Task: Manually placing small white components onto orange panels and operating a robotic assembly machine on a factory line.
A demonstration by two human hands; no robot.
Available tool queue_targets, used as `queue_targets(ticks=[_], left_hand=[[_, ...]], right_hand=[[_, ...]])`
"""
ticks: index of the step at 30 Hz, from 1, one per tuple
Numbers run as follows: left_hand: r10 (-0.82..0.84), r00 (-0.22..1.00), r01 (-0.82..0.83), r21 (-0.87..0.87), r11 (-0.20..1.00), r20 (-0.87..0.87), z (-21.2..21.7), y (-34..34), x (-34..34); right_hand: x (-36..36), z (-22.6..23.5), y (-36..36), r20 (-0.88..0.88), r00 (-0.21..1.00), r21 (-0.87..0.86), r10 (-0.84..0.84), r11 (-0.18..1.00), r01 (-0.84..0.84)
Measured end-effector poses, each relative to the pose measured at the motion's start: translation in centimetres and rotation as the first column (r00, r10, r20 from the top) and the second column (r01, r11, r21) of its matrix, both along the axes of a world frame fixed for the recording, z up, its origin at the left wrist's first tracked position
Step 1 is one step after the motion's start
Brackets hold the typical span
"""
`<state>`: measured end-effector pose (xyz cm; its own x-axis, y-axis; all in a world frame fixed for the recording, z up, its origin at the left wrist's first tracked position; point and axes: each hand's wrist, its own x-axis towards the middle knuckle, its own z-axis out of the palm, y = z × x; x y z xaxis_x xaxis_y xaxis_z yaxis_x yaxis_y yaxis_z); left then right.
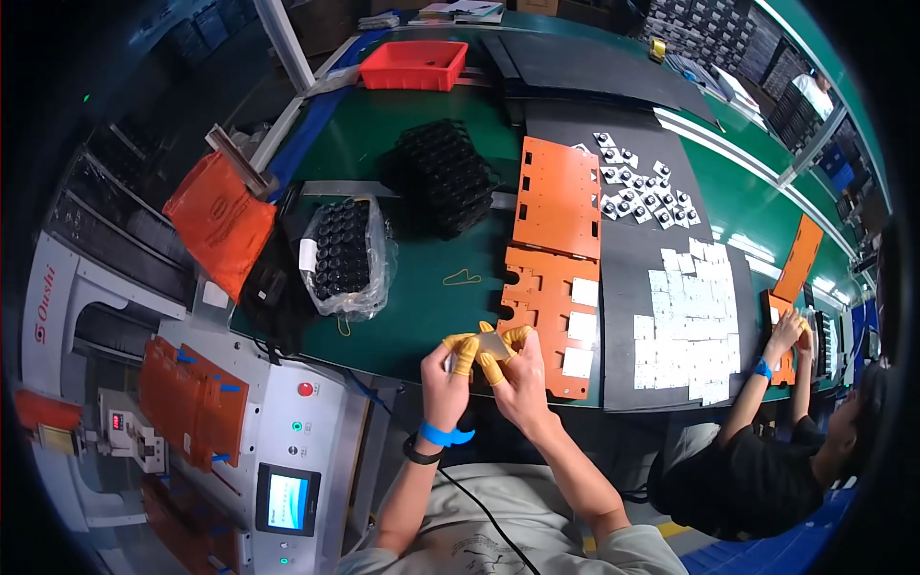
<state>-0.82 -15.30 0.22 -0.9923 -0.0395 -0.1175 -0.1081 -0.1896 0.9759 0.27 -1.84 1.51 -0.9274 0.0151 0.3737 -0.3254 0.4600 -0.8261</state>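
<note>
Yellow finger cots cover the fingertips of both my hands. My left hand (448, 381) and my right hand (520, 379) pinch a small thin greyish square plate (494, 345) between them, above the bench's front edge. A blue wrist strap (443, 436) is on my left wrist. Just beyond my right hand lies an orange fixture plate (549, 297) with cut-outs and several white square boards (579, 326) set along its right side. A second orange plate (559, 196), with small holes, adjoins its far edge.
On the dark mat are white boards (685, 321) and boards with black round parts (647, 192). Leftward lie a bagged tray of black parts (342, 251), stacked black trays (443, 177), a red bin (414, 67) and a machine (278, 412). A co-worker (757, 460) works at right.
</note>
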Motion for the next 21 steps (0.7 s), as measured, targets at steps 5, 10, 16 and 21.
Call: queue_targets(ticks=[5, 10, 16, 21], left_hand=[[0.061, 0.961, -0.212, -0.575, 0.791, -0.270, 0.8, 2.7, -5.6], [-0.157, 0.936, -0.172, -0.799, 0.576, -0.315, -0.1, 4.0, -12.2], [-0.345, 0.937, 0.113, -0.900, 0.421, -0.044, -0.7, 5.8, -14.0], [-0.255, 0.962, 0.027, -0.891, 0.453, -0.100, -1.8, 6.4, -13.6]], right_hand=[[0.0, -0.1, 2.7, 0.121, 0.983, -0.044, -0.141, 0.988, 0.147], [2.3, -0.6, 5.9, 0.204, 0.942, -0.160, -0.265, 0.941, 0.299], [4.0, -0.9, 8.7, 0.108, 0.925, -0.102, -0.363, 0.922, 0.374], [4.1, -1.2, 8.9, 0.131, 0.912, -0.084, -0.388, 0.913, 0.400]])
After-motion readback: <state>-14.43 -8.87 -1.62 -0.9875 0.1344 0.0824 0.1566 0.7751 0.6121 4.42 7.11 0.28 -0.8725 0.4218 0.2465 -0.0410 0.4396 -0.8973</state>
